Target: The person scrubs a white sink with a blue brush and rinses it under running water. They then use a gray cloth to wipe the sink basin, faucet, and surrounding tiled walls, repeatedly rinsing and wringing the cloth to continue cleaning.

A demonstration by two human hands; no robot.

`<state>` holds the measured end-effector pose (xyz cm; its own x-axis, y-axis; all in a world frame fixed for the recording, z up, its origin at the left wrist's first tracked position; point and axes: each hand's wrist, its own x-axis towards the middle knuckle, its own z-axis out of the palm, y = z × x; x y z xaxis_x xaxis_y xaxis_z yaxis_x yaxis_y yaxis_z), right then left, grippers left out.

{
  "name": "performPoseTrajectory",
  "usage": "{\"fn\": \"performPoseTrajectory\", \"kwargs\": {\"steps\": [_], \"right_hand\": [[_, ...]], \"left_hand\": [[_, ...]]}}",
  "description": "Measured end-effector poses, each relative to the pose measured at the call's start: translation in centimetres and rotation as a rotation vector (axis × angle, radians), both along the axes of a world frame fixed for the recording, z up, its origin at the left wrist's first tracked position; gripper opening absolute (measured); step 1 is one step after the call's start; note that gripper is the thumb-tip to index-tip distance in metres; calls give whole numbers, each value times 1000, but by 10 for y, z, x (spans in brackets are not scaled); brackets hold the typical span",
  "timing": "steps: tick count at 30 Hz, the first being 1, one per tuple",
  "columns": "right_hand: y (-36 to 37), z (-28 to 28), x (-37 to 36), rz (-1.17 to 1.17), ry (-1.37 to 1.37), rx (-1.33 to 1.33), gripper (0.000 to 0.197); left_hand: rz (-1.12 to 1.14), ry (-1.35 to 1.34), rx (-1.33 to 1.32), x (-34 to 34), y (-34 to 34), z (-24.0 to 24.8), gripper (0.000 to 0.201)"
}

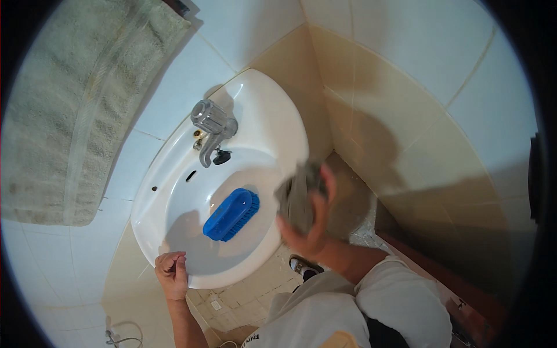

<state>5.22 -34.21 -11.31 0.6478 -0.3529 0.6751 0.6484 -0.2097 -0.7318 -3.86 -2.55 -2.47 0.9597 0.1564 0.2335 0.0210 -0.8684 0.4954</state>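
My right hand (316,226) is wrapped around a bunched grey-brown cloth (297,200), held up over the right rim of a white washbasin (281,122). Motion blurs both the cloth and the fingertips. At the basin's near left rim is my left hand (172,274), its fingers curled in and nothing visible in them. A blue scrub brush (229,216) lies on its side in the bowl, bristles toward the lower right. Behind it, a metal tap (213,130) with a clear knob stands on the basin's back ledge.
A thick grey-green towel (81,104) hangs on the tiled wall at the left. Tiled walls meet in a corner behind the basin. Beneath are the tiled floor (232,307) and my shoe (301,267). A shower hose (125,336) shows at the lower left.
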Motion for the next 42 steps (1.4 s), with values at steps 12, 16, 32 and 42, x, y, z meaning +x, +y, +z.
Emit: {"fn": "performPoseTrajectory", "kwargs": {"steps": [12,16,32,42], "right_hand": [[-63,38,195,524,534,246,70],[-34,13,85,142,236,11,64],[-66,72,164,207,660,-146,60],[7,27,-1,-283,247,-550,45]], "left_hand": [[-12,-31,-23,7,2,-2,7],[-6,-39,6,0,4,-8,7],[-188,-196,-133,9,1,1,7],[-196,-451,-216,-1,-3,-3,11]]}}
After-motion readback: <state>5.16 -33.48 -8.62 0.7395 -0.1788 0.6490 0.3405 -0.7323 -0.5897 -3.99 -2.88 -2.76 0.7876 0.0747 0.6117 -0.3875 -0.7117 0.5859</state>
